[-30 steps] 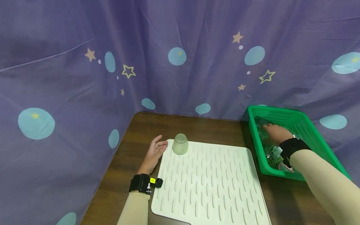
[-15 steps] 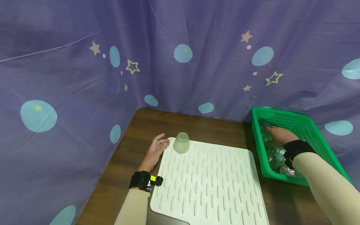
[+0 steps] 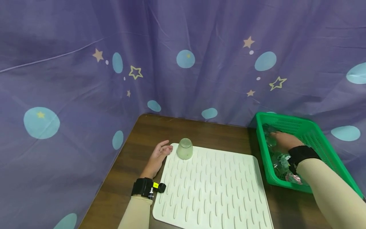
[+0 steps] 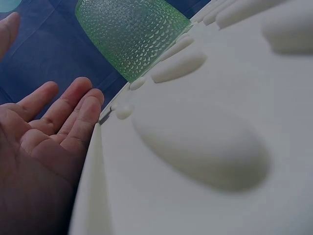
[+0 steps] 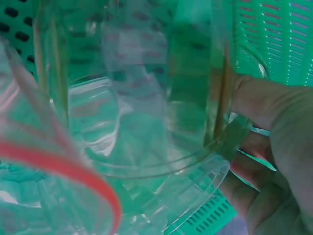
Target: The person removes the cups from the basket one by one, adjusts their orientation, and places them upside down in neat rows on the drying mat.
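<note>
In the head view, you have a white mat [image 3: 217, 190] on the brown table [image 3: 163, 128], with a purple curtain [image 3: 217, 76] behind it. To the right of the mat sits a green basket [image 3: 274, 180] crowded with clear plastic things [image 3: 281, 161]; your right hand [image 3: 287, 141] reaches inside, its fingertips hidden. On the mat's far left corner a green cup [image 3: 185, 151] stands upside down. Your left hand [image 3: 155, 157] lies beside the mat's left edge, near that cup.

In the left wrist view, your left fingers are nearly straight and mostly close together, apart from the cup. Its wall is see-through and pebbled.

In the right wrist view, a red-edged plastic piece [image 5: 63, 169] partly blocks a clear cup [image 5: 142, 98], smooth, round and straight-walled. Your right thumb meets its side, fingers bent below; you cannot tell whether they pinch it.
</note>
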{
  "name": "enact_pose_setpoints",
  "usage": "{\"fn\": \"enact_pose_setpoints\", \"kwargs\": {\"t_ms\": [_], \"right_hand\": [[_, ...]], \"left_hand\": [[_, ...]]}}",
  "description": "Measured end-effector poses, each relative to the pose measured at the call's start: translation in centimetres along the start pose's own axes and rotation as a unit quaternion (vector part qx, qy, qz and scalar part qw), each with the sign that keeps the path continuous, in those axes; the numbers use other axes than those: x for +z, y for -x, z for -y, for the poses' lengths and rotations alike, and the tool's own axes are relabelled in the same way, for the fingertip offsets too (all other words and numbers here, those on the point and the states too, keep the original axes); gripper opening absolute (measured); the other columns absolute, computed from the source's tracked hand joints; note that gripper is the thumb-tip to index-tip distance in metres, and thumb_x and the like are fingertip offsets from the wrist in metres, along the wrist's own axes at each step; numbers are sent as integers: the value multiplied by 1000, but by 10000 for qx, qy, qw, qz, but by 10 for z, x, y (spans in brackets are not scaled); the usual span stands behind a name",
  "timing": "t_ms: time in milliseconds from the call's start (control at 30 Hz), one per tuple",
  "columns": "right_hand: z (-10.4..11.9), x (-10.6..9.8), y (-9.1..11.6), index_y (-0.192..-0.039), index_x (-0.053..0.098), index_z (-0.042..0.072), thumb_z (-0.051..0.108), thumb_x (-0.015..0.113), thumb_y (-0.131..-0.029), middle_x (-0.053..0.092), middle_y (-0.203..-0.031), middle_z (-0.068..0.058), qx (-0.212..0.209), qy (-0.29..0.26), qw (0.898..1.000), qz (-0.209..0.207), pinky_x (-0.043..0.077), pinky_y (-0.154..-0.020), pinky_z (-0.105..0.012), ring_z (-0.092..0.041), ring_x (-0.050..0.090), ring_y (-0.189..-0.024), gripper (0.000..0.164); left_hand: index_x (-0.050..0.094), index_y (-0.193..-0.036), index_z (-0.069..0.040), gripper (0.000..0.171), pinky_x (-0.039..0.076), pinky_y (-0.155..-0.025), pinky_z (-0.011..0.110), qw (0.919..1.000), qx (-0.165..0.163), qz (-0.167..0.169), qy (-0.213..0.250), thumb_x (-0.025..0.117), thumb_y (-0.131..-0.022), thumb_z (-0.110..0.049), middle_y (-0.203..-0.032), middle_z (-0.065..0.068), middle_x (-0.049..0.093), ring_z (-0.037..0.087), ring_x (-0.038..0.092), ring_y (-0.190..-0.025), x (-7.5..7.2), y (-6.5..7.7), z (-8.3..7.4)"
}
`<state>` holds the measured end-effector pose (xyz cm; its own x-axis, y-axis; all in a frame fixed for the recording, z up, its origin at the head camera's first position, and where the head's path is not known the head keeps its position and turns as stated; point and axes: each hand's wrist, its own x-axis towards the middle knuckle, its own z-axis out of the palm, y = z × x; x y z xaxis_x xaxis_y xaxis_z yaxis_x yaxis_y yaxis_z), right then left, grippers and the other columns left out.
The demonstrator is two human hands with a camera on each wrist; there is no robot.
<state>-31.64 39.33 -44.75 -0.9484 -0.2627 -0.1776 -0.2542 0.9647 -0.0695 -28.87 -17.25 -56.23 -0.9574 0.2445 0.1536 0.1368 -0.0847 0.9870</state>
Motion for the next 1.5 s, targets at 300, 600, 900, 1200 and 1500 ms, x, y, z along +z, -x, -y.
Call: {"fn": "enact_pose_setpoints", "kwargs": {"t_ms": [300, 600, 900, 1200, 1500], "right_hand": [[-7, -3, 10, -138, 50, -18, 15, 86, -82, 47, -137, -48, -18, 83, 9999, -78, 49, -90, -69, -65, 50, -120, 74], [-18, -1, 33, -135, 54, -17, 23, 85, -84, 47, -135, -48, -84, 25, 9999, -149, 48, -91, -69, -65, 49, -121, 72], [-15, -24, 60, -140, 51, -13, 24, 81, -89, 50, -137, -43, -16, -241, 9987, -446, 47, -91, -69, -64, 45, -124, 70], [-6, -44, 72, -140, 51, -10, 25, 79, -92, 50, -137, -39, 64, -427, 9951, -886, 49, -90, -65, -58, 49, -122, 66], [2, -40, 94, -144, 45, -11, 31, 74, -98, 46, -134, -38, 430, -858, 9712, -2183, 44, -87, -68, -56, 46, -115, 69]], "left_hand": [[34, -155, 1, 53, 43, -109, 26, 9999, 38, 73, -80, 52, -110, -19, -140, 29, 54, 42, 51, -135, 7, -4, 1], [36, -154, 2, 53, 45, -108, 28, 9999, 48, 64, -63, 54, -109, -20, -137, 28, 57, 40, 53, -131, 19, -4, 7], [38, -152, 4, 51, 46, -112, 36, 9999, 158, -53, -21, 52, -110, -20, -136, 29, 57, 43, 54, -132, 18, -2, 5], [36, -149, 10, 51, 42, -115, 51, 9979, 26, -542, 362, 50, -111, -21, -136, 38, 53, 49, 52, -131, 14, 1, 1], [43, -146, 2, 48, 37, -117, 47, 9831, 255, -1754, -462, 61, -106, -17, -136, 24, 54, 34, 50, -131, 25, 1, -27]]}}
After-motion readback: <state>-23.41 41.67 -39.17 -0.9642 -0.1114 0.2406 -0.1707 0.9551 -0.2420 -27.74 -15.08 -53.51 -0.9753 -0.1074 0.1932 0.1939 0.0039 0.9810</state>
